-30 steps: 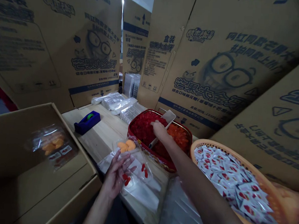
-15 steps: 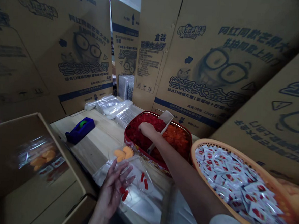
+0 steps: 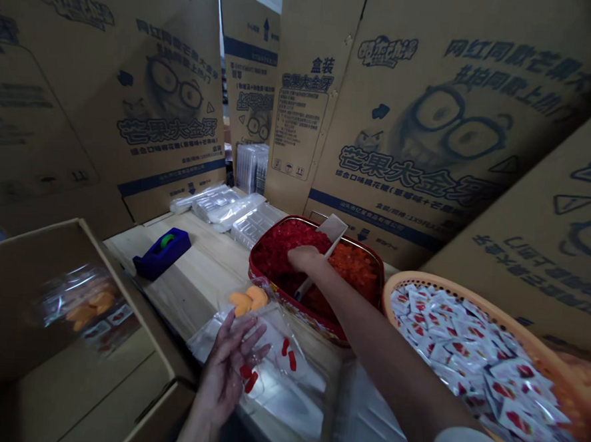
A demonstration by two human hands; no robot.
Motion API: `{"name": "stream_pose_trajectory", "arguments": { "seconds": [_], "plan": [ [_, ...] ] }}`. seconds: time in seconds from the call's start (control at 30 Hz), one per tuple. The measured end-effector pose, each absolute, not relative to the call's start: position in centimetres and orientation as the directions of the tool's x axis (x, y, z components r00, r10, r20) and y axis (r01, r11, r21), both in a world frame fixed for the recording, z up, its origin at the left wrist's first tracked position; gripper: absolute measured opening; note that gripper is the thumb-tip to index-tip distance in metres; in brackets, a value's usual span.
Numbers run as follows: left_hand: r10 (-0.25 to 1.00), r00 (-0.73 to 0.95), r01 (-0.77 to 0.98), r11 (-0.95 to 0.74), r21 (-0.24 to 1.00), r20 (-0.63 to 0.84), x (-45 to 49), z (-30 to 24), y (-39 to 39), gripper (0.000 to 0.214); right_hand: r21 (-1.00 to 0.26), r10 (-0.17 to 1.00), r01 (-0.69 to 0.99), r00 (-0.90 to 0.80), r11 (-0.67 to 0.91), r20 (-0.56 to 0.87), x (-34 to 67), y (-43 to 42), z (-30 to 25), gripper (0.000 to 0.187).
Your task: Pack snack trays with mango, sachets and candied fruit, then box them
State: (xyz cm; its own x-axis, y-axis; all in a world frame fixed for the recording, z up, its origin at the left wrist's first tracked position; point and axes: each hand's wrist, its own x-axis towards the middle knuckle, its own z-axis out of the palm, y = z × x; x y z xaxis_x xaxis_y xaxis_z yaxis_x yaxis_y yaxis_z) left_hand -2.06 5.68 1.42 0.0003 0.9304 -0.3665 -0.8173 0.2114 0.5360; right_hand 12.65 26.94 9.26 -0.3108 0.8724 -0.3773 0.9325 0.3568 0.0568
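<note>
My left hand is palm up with its fingers spread, over clear plastic bags on the table. Orange oval pieces lie just beyond its fingertips. Small red pieces show right beside its palm, and a second pair lies further right on the clear plastic. My right hand reaches down into the red side of a divided red tub, among the loose red pieces. Its fingers are curled downward; their tips and anything between them are hidden. A whitish divider separates these from orange pieces.
An orange basket full of small white packets stands at right. A blue tape dispenser sits left of the tub. An open carton at lower left holds filled clear bags. Clear trays and tall cartons stand behind.
My right hand has shifted slightly to the right and down within the red pieces. My left hand keeps its pose. The whole view has moved slightly.
</note>
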Motion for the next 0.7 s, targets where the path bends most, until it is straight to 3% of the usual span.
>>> {"name": "stream_pose_trajectory", "arguments": {
  "seconds": [0.17, 0.37, 0.5, 0.7],
  "plan": [
    [0.935, 0.015, -0.831, 0.209, 0.516, -0.354, -2.1, 1.0, 5.7, 0.053, 0.117, 0.889, 0.928, -0.296, 0.354, -0.349, 14.6, 26.7, 10.1, 0.028],
    [0.935, 0.006, -0.838, 0.199, 0.509, -0.356, -2.0, 1.0, 5.7, 0.053, 0.05, 0.822, 0.867, -0.451, 0.497, -0.348, 13.8, 26.0, 8.9, 0.027],
    [0.93, -0.006, -0.825, 0.204, 0.527, -0.368, -2.0, 1.4, 5.8, 0.055, 0.037, 0.812, 0.868, -0.447, 0.495, -0.376, 12.4, 26.0, 7.3, 0.019],
    [0.937, -0.001, -0.833, 0.193, 0.519, -0.35, -2.0, 1.5, 5.6, 0.055, -0.054, 0.861, 0.889, -0.455, 0.455, -0.229, 13.2, 25.5, 8.6, 0.017]
  ]
}}
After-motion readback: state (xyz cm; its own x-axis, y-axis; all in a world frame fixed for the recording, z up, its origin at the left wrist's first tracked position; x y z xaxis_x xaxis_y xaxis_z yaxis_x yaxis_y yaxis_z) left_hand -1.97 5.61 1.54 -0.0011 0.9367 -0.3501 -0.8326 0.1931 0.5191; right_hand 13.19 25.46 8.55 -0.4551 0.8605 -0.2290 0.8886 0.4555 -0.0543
